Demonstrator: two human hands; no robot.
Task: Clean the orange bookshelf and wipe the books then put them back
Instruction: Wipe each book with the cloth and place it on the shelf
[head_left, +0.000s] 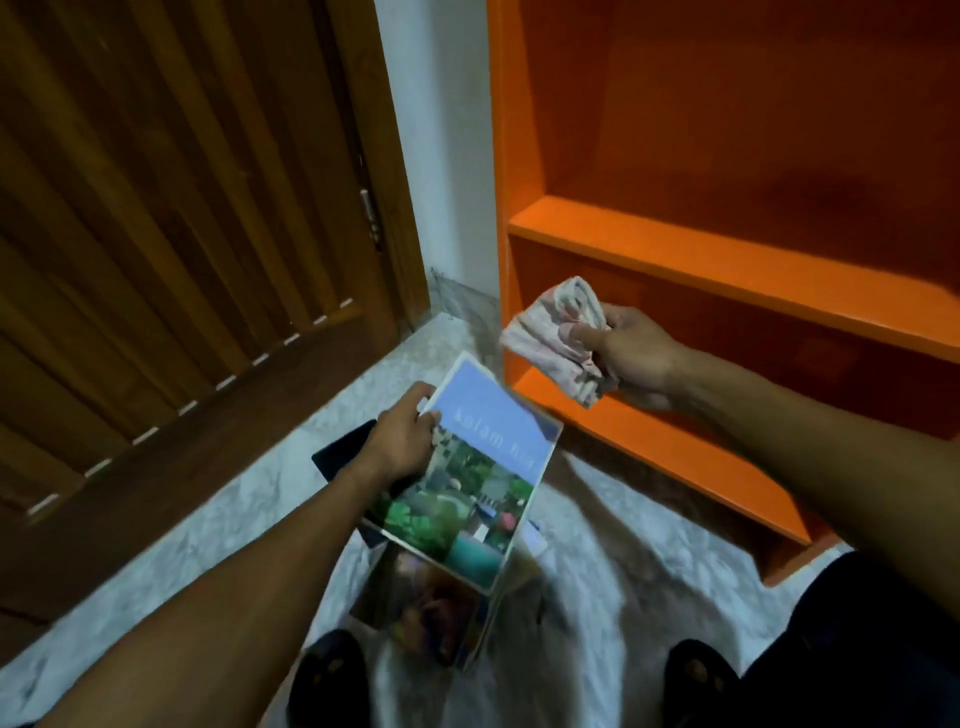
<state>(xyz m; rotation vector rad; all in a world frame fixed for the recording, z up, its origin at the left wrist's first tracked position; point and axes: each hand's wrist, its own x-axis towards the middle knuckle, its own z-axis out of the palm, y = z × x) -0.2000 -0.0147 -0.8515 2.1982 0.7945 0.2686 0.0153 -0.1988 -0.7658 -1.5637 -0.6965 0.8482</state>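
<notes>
Floor (597, 545) is pale stone, beside a brown wooden door (156, 234) and orange bookshelf (727, 249). Left hand (402, 441) holds one book (467, 478) over others. Right hand (628, 358) squeezes one cloth (556, 338).

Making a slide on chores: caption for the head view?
Left hand grips a book; right hand holds a cloth beside the orange bookshelf.

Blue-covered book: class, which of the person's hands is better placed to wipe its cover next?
Right. The right hand already grips the cloth just above the book, while the left hand holds it.
</notes>
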